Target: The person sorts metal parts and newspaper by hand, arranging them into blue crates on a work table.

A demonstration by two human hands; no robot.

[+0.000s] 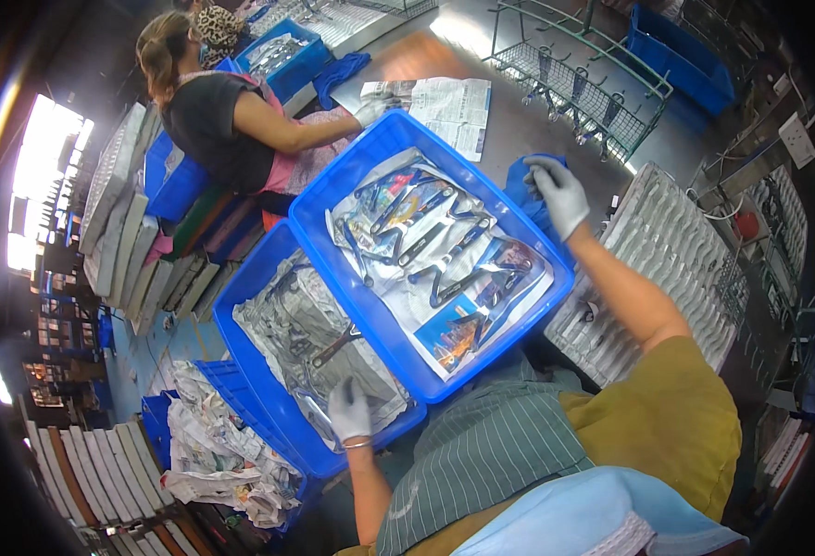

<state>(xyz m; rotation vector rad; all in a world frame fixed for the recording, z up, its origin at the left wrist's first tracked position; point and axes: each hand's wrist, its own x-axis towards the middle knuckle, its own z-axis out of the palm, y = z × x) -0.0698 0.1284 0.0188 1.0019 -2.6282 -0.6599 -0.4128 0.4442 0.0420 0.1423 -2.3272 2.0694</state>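
Note:
My left hand, in a pale glove, is low over the right front part of the lower blue crate. Its fingers stretch away from me, apart, beside a shiny metal piece. A dark-handled metal tool lies farther up on the crumpled paper lining. At the right of the upper blue crate, my gloved right hand has its bent fingers closed on a blue cloth. Inside that crate, several dark-and-silver hand tools rest on printed paper.
Crumpled newspaper fills a blue bin at the lower left. A ridged grey tray lies to the right. Beyond it stands a green wire rack with hanging parts. A co-worker reaches toward a newspaper sheet.

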